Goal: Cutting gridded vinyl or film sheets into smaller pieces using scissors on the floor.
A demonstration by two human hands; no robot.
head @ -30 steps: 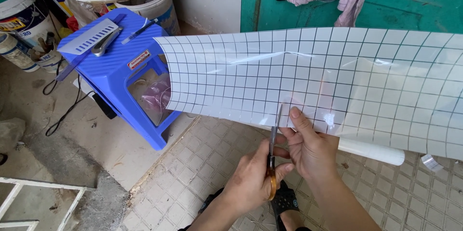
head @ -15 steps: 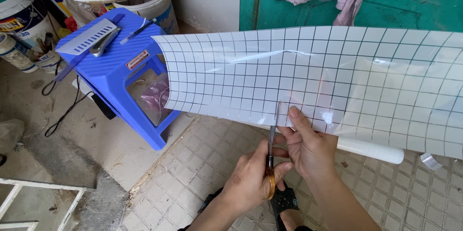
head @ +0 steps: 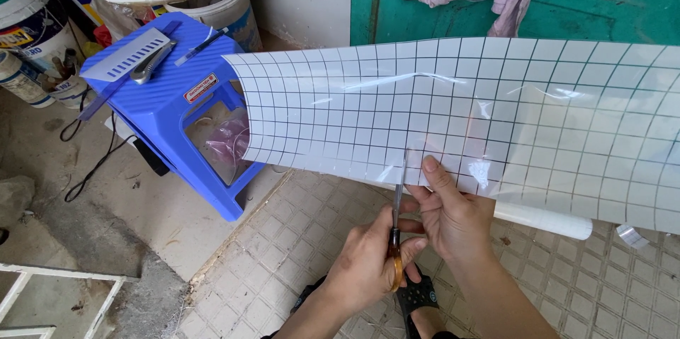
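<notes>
Near the sheet's near edge, right hand (head: pixel 453 222) pinches the gridded translucent plastic sheet (head: pixel 460 109) taut so left hand's (head: pixel 365 268) closed grip drives orange-handled scissors (head: pixel 397 229) along a line.

The wide gridded sheet (head: pixel 496 112) spanned the space ahead of both hands, blocking passage forward. A blue stool (head: pixel 170 105) stood to the left, with buckets (head: pixel 42 20) behind it. Open tiled floor (head: pixel 297 240) lay below the sheet.
</notes>
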